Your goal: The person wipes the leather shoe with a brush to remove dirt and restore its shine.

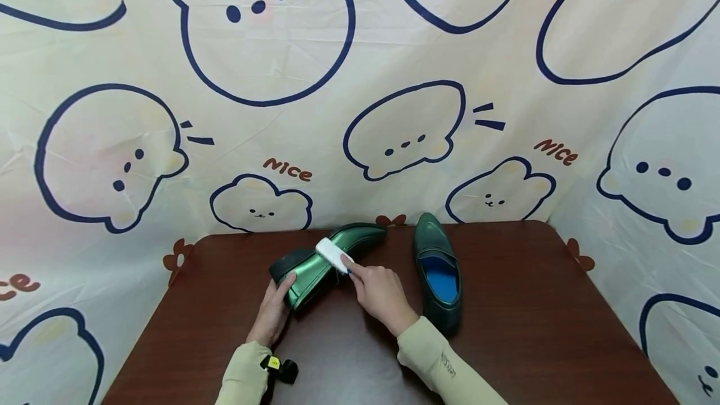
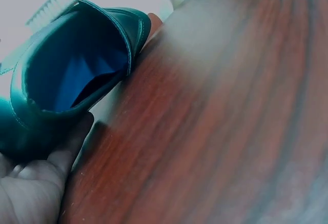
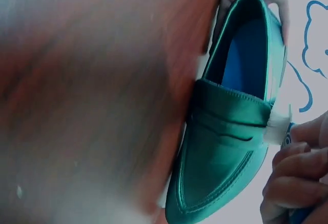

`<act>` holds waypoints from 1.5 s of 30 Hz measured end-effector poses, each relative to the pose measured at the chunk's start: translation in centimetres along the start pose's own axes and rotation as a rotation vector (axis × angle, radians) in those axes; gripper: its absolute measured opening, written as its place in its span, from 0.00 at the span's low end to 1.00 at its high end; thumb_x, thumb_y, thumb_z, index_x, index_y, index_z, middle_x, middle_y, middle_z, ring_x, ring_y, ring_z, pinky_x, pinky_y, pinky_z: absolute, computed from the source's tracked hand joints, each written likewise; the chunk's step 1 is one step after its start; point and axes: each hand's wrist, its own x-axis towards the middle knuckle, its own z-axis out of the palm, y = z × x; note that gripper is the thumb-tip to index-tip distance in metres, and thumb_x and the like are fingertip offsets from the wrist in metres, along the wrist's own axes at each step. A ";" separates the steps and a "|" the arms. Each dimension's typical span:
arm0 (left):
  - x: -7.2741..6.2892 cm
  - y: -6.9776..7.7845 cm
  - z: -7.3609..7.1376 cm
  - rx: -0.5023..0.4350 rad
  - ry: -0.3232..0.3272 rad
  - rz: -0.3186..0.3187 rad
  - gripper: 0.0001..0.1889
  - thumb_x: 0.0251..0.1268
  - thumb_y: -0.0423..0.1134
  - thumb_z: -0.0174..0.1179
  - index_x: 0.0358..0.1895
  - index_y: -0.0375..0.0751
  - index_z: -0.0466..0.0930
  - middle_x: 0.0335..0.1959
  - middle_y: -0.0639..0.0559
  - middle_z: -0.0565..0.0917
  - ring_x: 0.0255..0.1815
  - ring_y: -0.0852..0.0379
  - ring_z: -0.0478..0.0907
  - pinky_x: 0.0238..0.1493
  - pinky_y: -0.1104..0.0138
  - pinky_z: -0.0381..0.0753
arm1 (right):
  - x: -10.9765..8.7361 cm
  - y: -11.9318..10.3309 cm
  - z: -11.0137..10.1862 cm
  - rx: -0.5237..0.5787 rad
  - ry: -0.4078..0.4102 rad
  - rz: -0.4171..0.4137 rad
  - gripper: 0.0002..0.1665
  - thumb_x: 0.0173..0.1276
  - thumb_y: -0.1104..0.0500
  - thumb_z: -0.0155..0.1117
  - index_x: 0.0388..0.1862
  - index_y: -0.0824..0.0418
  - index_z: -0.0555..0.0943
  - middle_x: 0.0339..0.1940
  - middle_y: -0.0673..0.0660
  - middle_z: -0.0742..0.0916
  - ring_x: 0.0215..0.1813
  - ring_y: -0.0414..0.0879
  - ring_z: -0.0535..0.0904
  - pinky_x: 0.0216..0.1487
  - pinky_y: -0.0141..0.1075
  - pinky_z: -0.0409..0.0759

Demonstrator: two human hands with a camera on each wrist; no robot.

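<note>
A green loafer (image 1: 306,278) is tilted on its side, its sole edge and heel turned up to the left. My left hand (image 1: 272,314) grips it round the heel, thumb on the outer side. In the left wrist view the blue insole (image 2: 77,80) shows inside. My right hand (image 1: 382,292) holds a brush by its blue handle. The brush's white bristles (image 3: 278,125) touch the loafer's upper side near the strap. The second green loafer (image 1: 435,280) stands upright to the right of my right hand, toe pointing away.
Both shoes are on a brown wooden table (image 1: 517,305). A pale curtain (image 1: 315,142) printed with cartoon bears rises behind the table's back edge and along both sides. A black strap device (image 1: 279,367) sits on my left wrist.
</note>
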 end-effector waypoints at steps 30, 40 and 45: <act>0.0 0.0 0.0 -0.012 0.001 -0.002 0.40 0.82 0.54 0.52 0.84 0.52 0.40 0.74 0.44 0.64 0.64 0.63 0.73 0.59 0.73 0.76 | 0.4 1.0 -0.1 -0.141 0.087 0.014 0.29 0.75 0.56 0.67 0.73 0.45 0.77 0.19 0.54 0.81 0.15 0.44 0.70 0.17 0.34 0.65; -0.3 0.2 0.2 -0.001 -0.002 0.009 0.40 0.82 0.54 0.51 0.85 0.51 0.38 0.75 0.43 0.62 0.63 0.64 0.72 0.58 0.74 0.76 | 1.3 3.1 -0.7 -0.192 0.075 0.276 0.29 0.77 0.56 0.64 0.75 0.50 0.75 0.27 0.60 0.88 0.18 0.50 0.78 0.22 0.42 0.80; -0.2 0.2 0.0 0.010 -0.009 0.010 0.41 0.83 0.55 0.50 0.85 0.51 0.36 0.76 0.42 0.61 0.64 0.64 0.71 0.58 0.74 0.76 | 1.2 2.4 -1.2 -0.090 0.049 0.165 0.29 0.77 0.56 0.65 0.75 0.49 0.75 0.29 0.57 0.89 0.20 0.47 0.78 0.22 0.39 0.77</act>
